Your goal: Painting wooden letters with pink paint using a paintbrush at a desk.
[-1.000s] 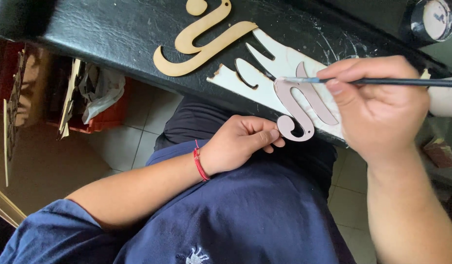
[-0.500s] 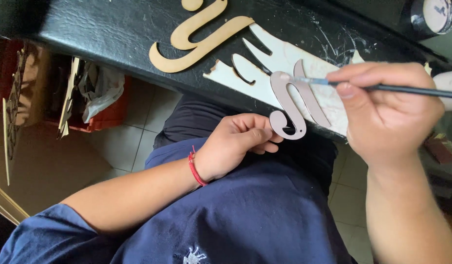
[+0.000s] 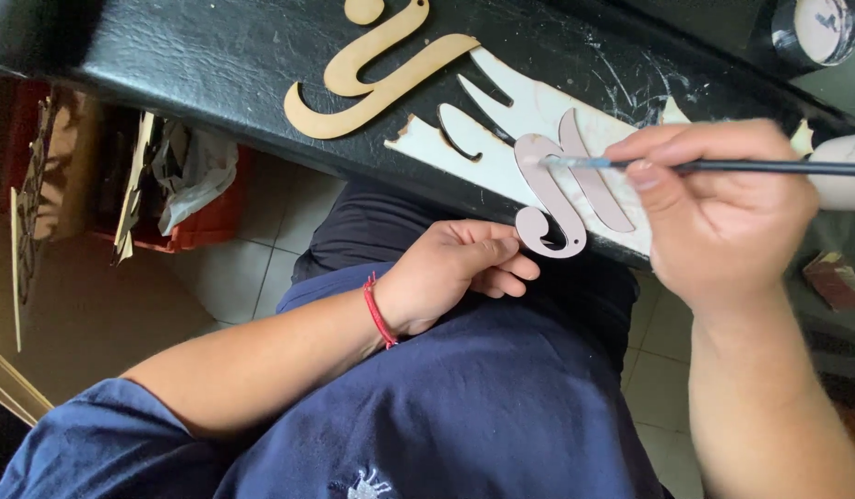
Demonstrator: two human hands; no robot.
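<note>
Letter, a curled wooden cutout painted pale mauve, lying half over the near edge of the black bench on a scrap of white paper, lower curl hanging out past the edge. Pinched from below at that curl by the left hand, thumb and forefinger closed narrow on the rim, red cord at the wrist, forearm resting across the lap. Gripped in the right hand, fingers closed on the handle: a thin brush, laid nearly level, tip now touching the upper left arm of the letter. Half a second back, tip sitting further right, near the middle stroke; a second back, lower still, so travel leftward and up across the piece, with the left-hand hold unchanged. Judging by that, upper arm now getting its coat, most of the face already coloured. Further out to the left, a bare, unpainted wooden letter lying flat on the bench. Far right, a small open paint pot with the same pale colour inside. Below the bench at left, tiled floor and a red box with crumpled paper.
</note>
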